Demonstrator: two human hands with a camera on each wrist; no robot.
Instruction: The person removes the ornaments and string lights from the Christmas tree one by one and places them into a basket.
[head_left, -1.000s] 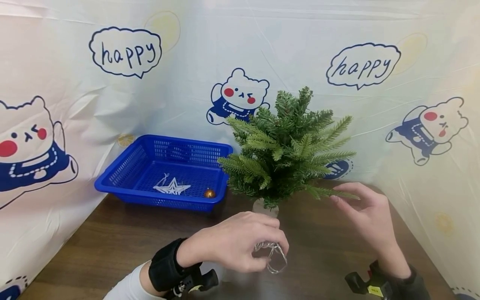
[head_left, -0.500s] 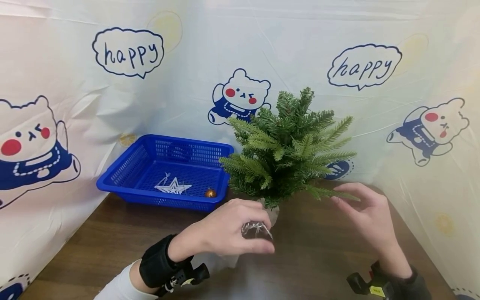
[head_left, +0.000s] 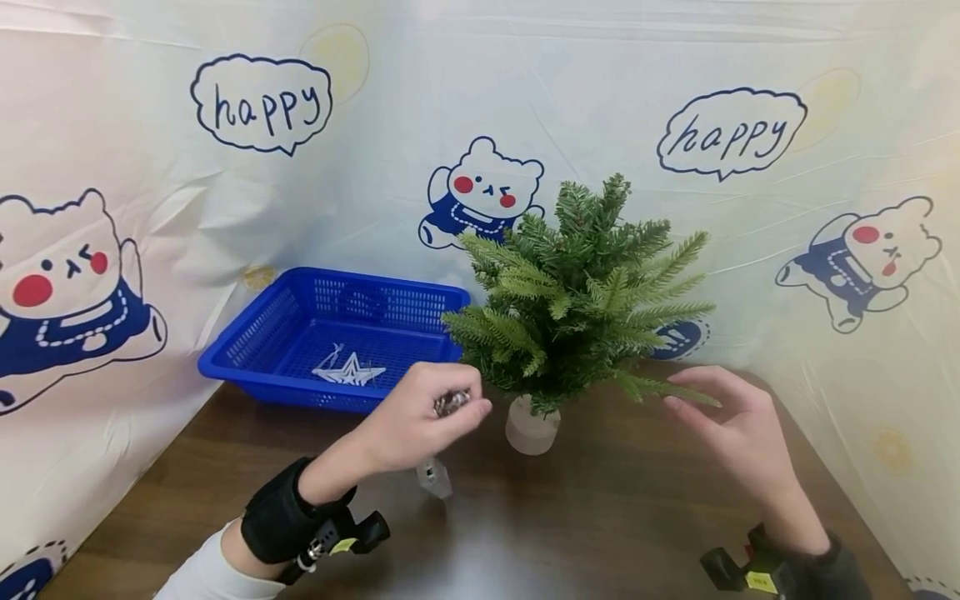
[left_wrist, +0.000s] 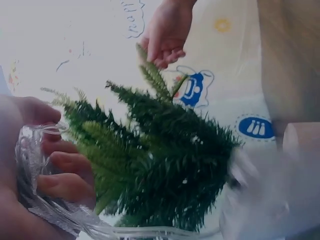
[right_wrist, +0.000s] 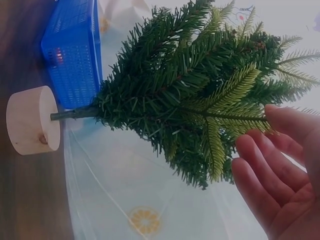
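Note:
My left hand (head_left: 408, 429) grips a bundled string of clear wire lights (head_left: 452, 403) in front of the tree's left side. Below that hand dangles a small clear box (head_left: 433, 477) on the string, blurred in the left wrist view. The little artificial Christmas tree (head_left: 577, 300) stands upright on a round wooden base (right_wrist: 32, 120). At its lower right, my right hand (head_left: 742, 433) pinches the tip of a light green branch (right_wrist: 240, 120) between thumb and forefinger, the other fingers loosely bent.
A blue plastic basket (head_left: 262, 387) stands left of the tree, its right front corner behind my left hand. Inside it lies a white star ornament (head_left: 351, 372). A printed cloth backdrop (head_left: 585, 83) rises behind the wooden table (head_left: 600, 517).
My left hand has moved left and up with the light string, from before the tree base to the basket's corner, covering the orange ball. The right hand stays at the branch.

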